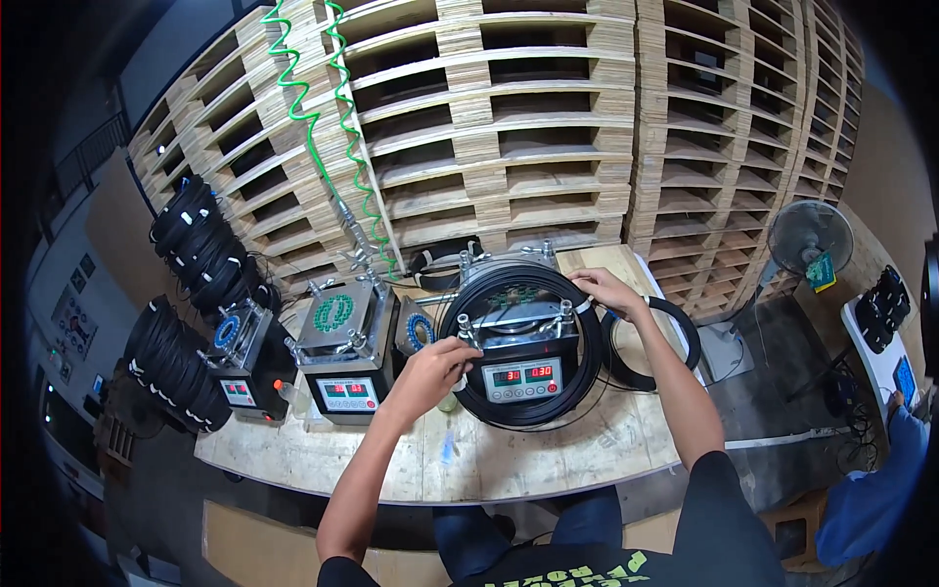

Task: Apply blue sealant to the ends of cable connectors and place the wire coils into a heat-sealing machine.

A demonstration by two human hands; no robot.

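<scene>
A large coil of black cable (590,367) stands tilted in front of a bench machine (525,382) with a red digital display. My left hand (437,370) is closed at the coil's left side, fingers pinched by a white tie. On the coil's upper right, my right hand (606,292) grips the cable close to another white tie (584,306). Through the coil's opening show the machine's display and metal top plate. A second black coil (693,338) lies on the table to the right, partly under my right forearm.
Two more display machines (342,377) (245,377) stand to the left on the wooden table (391,476). Stacks of black coils (166,367) rise at far left. Green spiral hoses (293,83) hang before wooden pallets (538,127). A fan (810,240) and a blue-sleeved person (880,499) are right.
</scene>
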